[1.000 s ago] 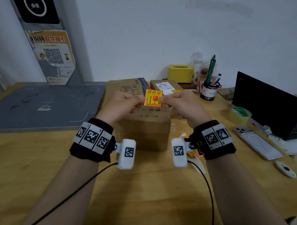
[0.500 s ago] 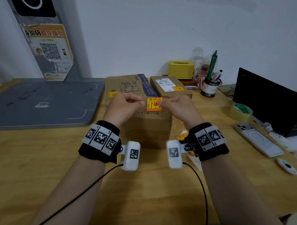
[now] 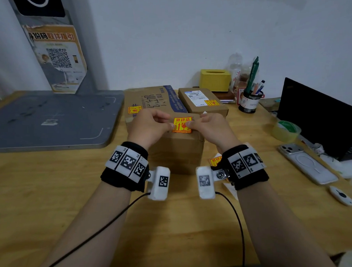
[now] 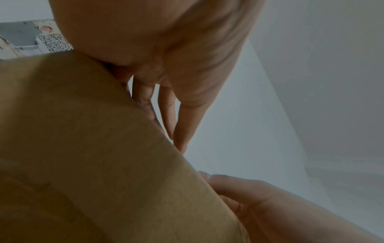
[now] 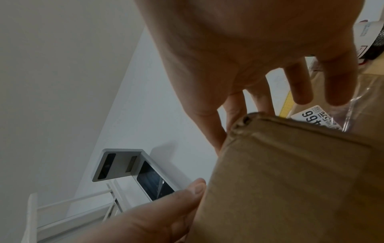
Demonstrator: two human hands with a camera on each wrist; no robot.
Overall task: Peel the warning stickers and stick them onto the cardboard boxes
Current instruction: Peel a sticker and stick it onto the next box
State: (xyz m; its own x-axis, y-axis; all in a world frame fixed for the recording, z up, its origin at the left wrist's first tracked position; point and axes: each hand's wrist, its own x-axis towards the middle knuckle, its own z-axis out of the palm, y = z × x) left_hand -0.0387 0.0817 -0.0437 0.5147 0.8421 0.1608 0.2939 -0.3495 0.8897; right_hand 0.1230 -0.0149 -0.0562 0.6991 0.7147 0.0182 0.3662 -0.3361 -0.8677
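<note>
A yellow and red warning sticker [image 3: 182, 124] lies low over the front top edge of the large cardboard box [image 3: 176, 153]. My left hand [image 3: 170, 122] pinches its left edge and my right hand [image 3: 189, 121] pinches its right edge. I cannot tell whether it is stuck down. In the left wrist view my fingers [image 4: 168, 111] reach onto the box top [image 4: 93, 148]. The right wrist view shows my fingertips hidden behind the box corner [image 5: 290, 180]. Another sticker [image 3: 134, 109] sits on this box's far left. The smaller box [image 3: 202, 108] behind carries a sticker [image 3: 212, 103].
Loose sticker sheets [image 3: 215, 161] lie on the wooden table right of the big box. A phone [image 3: 307, 165], a tape roll [image 3: 286, 130], a laptop [image 3: 319, 116] and a pen cup [image 3: 250, 102] stand to the right. A grey board [image 3: 52, 117] covers the left.
Both hands have lowered the sticker from in front of the box down onto its front top edge. The head view has tilted down a little.
</note>
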